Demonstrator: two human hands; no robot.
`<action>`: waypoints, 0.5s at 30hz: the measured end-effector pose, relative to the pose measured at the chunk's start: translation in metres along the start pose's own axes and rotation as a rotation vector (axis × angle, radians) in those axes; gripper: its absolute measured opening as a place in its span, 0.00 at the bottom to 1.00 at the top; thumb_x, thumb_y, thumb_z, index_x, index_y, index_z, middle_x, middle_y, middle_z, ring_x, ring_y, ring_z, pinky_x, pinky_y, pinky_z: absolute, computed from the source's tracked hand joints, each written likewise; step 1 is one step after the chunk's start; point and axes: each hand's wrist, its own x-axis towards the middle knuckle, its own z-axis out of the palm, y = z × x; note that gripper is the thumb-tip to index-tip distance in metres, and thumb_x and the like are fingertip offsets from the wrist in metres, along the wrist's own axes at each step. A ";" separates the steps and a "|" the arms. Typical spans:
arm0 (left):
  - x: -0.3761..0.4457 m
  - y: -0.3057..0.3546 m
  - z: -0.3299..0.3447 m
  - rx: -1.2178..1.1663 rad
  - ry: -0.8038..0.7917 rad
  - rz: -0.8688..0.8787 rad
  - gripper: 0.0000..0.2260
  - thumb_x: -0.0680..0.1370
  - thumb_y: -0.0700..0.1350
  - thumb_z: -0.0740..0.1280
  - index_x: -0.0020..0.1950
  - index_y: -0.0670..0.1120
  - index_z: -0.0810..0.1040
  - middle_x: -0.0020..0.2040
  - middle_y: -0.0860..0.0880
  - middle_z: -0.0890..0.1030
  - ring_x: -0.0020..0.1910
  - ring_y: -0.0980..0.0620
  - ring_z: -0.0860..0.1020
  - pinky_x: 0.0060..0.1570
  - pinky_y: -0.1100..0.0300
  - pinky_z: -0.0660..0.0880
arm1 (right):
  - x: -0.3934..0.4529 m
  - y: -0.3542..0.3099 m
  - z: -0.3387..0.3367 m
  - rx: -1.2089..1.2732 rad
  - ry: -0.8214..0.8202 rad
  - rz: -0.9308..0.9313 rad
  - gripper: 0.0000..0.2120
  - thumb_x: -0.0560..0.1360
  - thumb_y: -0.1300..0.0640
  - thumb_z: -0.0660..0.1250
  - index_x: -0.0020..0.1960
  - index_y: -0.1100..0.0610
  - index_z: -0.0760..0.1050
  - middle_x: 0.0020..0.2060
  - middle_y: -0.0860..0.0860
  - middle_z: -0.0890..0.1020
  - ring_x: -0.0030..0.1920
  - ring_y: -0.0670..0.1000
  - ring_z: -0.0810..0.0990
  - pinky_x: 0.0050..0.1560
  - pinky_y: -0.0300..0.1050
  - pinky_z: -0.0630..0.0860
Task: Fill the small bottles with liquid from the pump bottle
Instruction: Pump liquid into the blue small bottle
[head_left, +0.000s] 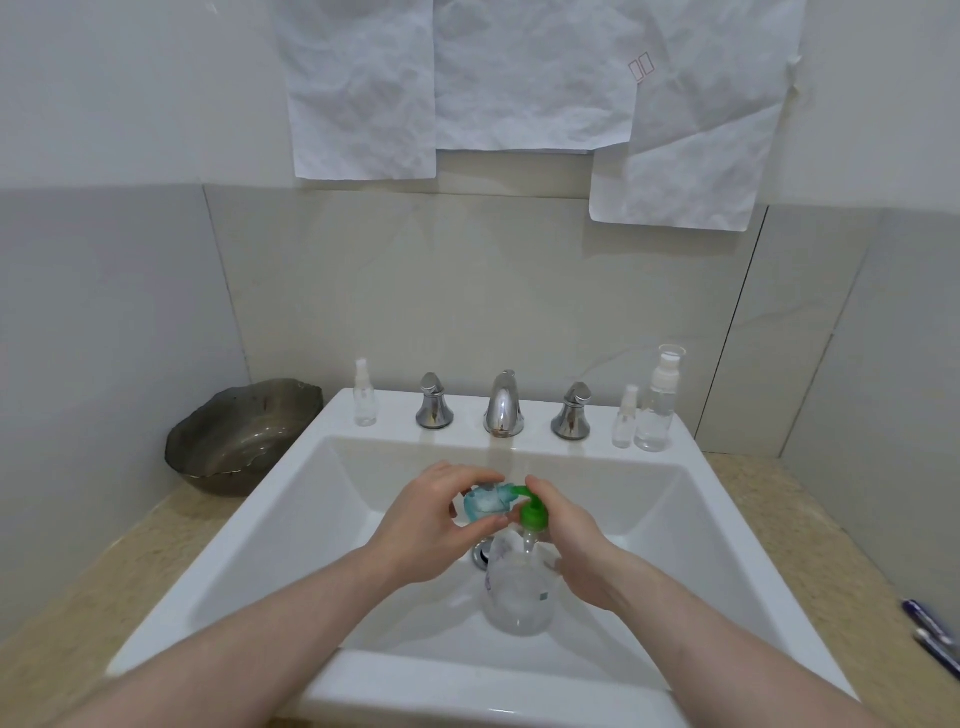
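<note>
Over the white sink (249, 525), my left hand (421, 530) grips a small blue-tinted bottle (484, 503), tilted with its mouth at the green pump nozzle. My right hand (566, 540) holds the clear pump bottle (517, 592) with a green pump head (532, 514), fingers curled over the pump top. Three more small clear bottles stand on the sink's back ledge: a spray bottle (364, 395) at the left, a spray bottle (625, 418) and a taller capped bottle (657, 400) at the right.
A chrome faucet (503, 405) with two handles (434, 402) (571, 413) stands behind the basin. A dark glass bowl (239, 436) sits on the beige counter at the left. Pens (935, 636) lie at the right edge. Crumpled paper sheets (519, 78) hang on the wall.
</note>
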 end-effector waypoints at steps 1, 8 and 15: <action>0.000 0.000 0.000 0.012 -0.010 0.000 0.19 0.75 0.63 0.73 0.64 0.60 0.79 0.52 0.68 0.79 0.54 0.60 0.75 0.48 0.65 0.74 | 0.000 0.000 -0.001 -0.003 0.009 -0.001 0.19 0.83 0.41 0.60 0.52 0.54 0.82 0.50 0.49 0.85 0.49 0.48 0.78 0.48 0.44 0.68; 0.000 0.000 0.000 -0.004 0.019 0.004 0.20 0.74 0.65 0.71 0.64 0.61 0.79 0.53 0.66 0.80 0.54 0.58 0.76 0.47 0.65 0.74 | 0.002 0.005 0.001 0.001 0.025 -0.011 0.23 0.80 0.34 0.61 0.57 0.49 0.84 0.52 0.48 0.88 0.59 0.48 0.80 0.64 0.50 0.65; 0.000 0.000 0.000 0.009 0.007 0.005 0.19 0.75 0.60 0.74 0.64 0.60 0.80 0.51 0.69 0.78 0.54 0.60 0.75 0.46 0.67 0.73 | 0.001 0.000 -0.001 0.002 0.028 0.000 0.19 0.83 0.42 0.60 0.52 0.55 0.82 0.50 0.51 0.84 0.48 0.49 0.78 0.47 0.45 0.67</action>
